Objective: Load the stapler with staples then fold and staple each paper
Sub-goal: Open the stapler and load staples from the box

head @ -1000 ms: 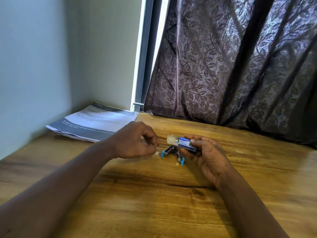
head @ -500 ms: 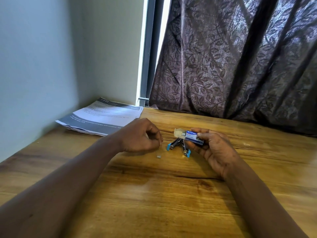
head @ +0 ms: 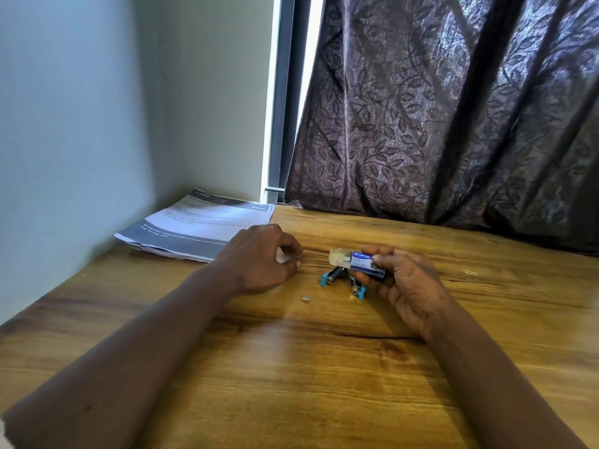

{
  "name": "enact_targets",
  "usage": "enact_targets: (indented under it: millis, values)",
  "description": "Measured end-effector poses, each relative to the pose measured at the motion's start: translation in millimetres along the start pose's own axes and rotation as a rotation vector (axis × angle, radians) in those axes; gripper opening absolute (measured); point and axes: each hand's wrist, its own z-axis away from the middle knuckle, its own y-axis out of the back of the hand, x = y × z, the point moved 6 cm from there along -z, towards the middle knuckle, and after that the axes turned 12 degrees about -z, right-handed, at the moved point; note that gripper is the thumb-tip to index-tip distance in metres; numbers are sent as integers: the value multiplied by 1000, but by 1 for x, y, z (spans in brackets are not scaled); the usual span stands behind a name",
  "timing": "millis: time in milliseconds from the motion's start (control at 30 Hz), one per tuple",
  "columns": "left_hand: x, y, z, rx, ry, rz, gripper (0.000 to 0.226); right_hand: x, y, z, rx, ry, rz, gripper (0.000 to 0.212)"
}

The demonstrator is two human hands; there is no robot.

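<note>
Your right hand (head: 402, 280) grips the open staple box (head: 359, 259) above the stapler (head: 342, 278), left hand (head: 262, 257) pinched shut beside it; tilt the box and staples could spill

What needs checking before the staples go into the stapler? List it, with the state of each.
1. Stapler lies open on the table: ok.
2. Staple box in the right hand, tray slid out: ok.
3. Left hand holds a staple strip: cannot tell, fingers curled.
4. Loose staple piece lies on the table, not picked up: not ok.
5. Papers within reach, unfolded: ok.
</note>
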Motion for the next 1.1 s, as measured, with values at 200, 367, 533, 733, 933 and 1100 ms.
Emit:
enact_targets:
  millis: [200, 367, 533, 733, 933, 1100]
  values:
    - [2, -4, 1, -52, -23, -29, 23, 1, -3, 1, -19, 9, 14, 21]
    - [3, -5, 0, -49, -13, 57, 13, -2, -2, 2, -34, 39, 19, 20]
    - [1, -3, 1, -28, 11, 143, 11, -3, -4, 2, -45, 48, 7, 20]
    - [8, 7, 1, 185, -6, 432, 16, -2, -6, 2, -65, 65, -13, 20]
    - [25, 18, 6, 310, -60, 519, 16, -2, -9, 1, -97, 77, -12, 20]
    - [27, 22, 6, 358, -95, 463, 15, -2, -12, 5, -143, 86, 1, 21]
